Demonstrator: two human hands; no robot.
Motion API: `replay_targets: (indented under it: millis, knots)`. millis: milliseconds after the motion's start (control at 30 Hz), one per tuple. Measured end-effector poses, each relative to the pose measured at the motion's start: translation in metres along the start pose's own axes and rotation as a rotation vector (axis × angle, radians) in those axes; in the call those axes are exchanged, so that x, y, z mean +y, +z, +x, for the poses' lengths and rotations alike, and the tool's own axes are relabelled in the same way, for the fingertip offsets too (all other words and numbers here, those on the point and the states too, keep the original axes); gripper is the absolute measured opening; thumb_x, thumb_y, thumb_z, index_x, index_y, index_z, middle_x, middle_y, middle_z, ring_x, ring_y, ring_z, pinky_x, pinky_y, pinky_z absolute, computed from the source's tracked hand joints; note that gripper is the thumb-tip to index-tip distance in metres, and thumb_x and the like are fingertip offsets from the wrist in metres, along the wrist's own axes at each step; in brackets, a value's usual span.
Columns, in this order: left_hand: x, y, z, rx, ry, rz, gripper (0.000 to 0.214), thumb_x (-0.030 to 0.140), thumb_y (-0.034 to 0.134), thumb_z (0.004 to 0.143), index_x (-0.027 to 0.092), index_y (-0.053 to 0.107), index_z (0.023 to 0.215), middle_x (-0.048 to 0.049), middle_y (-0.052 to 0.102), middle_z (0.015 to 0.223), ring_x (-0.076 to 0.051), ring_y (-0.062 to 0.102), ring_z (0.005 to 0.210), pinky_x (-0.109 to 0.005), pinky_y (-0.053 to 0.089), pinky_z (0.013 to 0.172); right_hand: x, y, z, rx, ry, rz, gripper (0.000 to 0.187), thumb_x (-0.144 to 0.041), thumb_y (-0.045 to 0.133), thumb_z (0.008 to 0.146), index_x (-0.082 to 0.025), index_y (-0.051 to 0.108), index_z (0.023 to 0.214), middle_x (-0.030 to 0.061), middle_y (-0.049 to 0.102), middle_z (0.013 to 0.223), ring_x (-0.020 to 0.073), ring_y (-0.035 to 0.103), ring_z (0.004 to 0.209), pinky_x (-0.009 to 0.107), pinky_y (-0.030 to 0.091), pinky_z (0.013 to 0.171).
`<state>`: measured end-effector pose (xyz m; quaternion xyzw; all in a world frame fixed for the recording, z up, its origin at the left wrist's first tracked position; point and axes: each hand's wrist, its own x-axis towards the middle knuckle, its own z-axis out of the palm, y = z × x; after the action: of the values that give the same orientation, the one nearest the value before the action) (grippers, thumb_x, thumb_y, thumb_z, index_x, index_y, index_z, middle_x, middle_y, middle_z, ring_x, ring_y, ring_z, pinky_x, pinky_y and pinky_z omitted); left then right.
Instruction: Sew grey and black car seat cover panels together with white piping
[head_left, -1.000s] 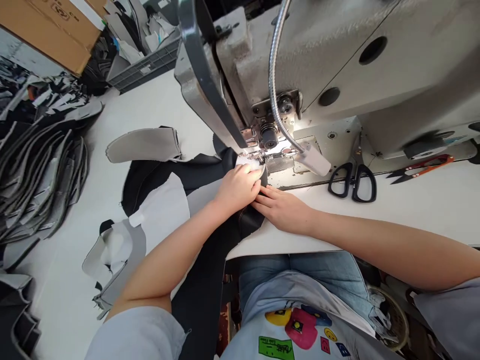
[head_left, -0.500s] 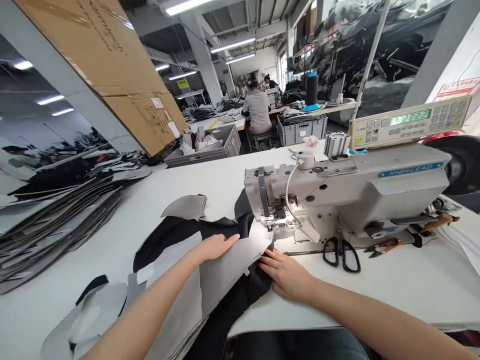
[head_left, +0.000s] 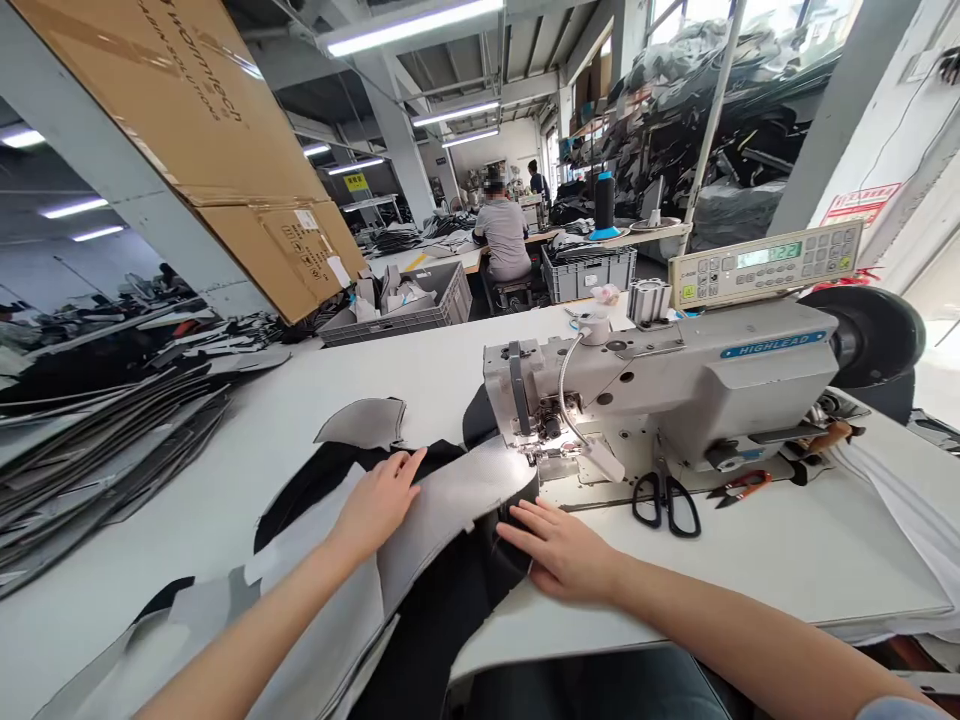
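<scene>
A grey perforated fabric panel [head_left: 457, 500] runs from under my left hand to the presser foot [head_left: 551, 440] of a HIGHLEAD industrial sewing machine [head_left: 660, 385]. My left hand [head_left: 375, 505] lies on it with fingers spread, holding nothing closed. Black fabric [head_left: 450, 590] lies beneath the panel and hangs over the table's front edge. My right hand [head_left: 559, 552] rests flat on that black layer, just in front of the needle area. A separate grey cut piece [head_left: 364, 422] lies beyond my left hand. The needle itself is hidden by the machine head.
Black-handled scissors [head_left: 664, 505] and orange thread snips [head_left: 739, 487] lie right of the needle on the white table [head_left: 750, 570]. Stacked cut pieces [head_left: 112, 440] lie at left. Beyond stand a grey crate [head_left: 397, 305], a leaning cardboard sheet [head_left: 225, 150] and a seated co-worker [head_left: 502, 235].
The view has swung up from the needle area to take in the room. My left hand has moved back from the presser foot, and the grey panel now lies flatter beneath it.
</scene>
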<state>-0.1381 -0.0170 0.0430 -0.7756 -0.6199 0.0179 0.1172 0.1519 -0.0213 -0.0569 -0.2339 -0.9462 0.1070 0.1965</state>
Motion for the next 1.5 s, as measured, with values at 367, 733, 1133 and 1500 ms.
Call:
replay_targets:
  millis: [367, 733, 1133, 1500]
  knots:
    - [0.004, -0.007, -0.029, -0.628, -0.048, -0.280, 0.073, 0.011, 0.038, 0.066, 0.026, 0.054, 0.136, -0.0050, 0.066, 0.123, -0.025, 0.063, 0.110, -0.036, 0.051, 0.090, -0.052, 0.010, 0.055, -0.123, 0.036, -0.376, 0.033, -0.019, 0.051, 0.088, -0.004, 0.066, 0.113, 0.0322, 0.052, 0.133, 0.0414, 0.054, 0.122, 0.054, 0.056, 0.084]
    - [0.024, 0.015, 0.048, -0.194, 0.186, 0.082, 0.054, 0.015, 0.040, 0.083, 0.018, 0.053, 0.135, -0.0182, 0.059, 0.128, -0.031, 0.059, 0.111, -0.043, 0.046, 0.092, -0.020, -0.004, 0.046, -0.175, -0.140, -0.056, 0.034, -0.031, 0.049, 0.097, -0.010, 0.067, 0.115, 0.0221, 0.063, 0.125, 0.0272, 0.063, 0.114, 0.036, 0.059, 0.078]
    - [-0.007, 0.029, 0.014, -0.437, 0.292, -0.131, 0.071, 0.028, 0.043, 0.089, 0.020, 0.016, 0.154, -0.0146, 0.001, 0.161, -0.037, 0.025, 0.144, -0.052, 0.032, 0.113, -0.017, 0.006, -0.013, -0.225, -0.352, 0.363, 0.076, -0.025, 0.064, 0.083, -0.010, 0.031, 0.150, 0.0117, 0.039, 0.152, 0.0372, -0.002, 0.148, 0.058, 0.018, 0.118]
    - [0.048, -0.043, 0.004, -0.141, 0.206, -0.061, 0.044, 0.011, 0.032, 0.081, 0.021, 0.069, 0.103, -0.0059, 0.069, 0.088, -0.021, 0.066, 0.083, -0.032, 0.052, 0.072, -0.013, 0.009, 0.015, -0.158, -0.016, 0.028, 0.063, -0.030, 0.063, 0.086, -0.001, 0.046, 0.139, 0.0289, 0.045, 0.142, 0.0404, 0.043, 0.133, 0.060, 0.032, 0.110]
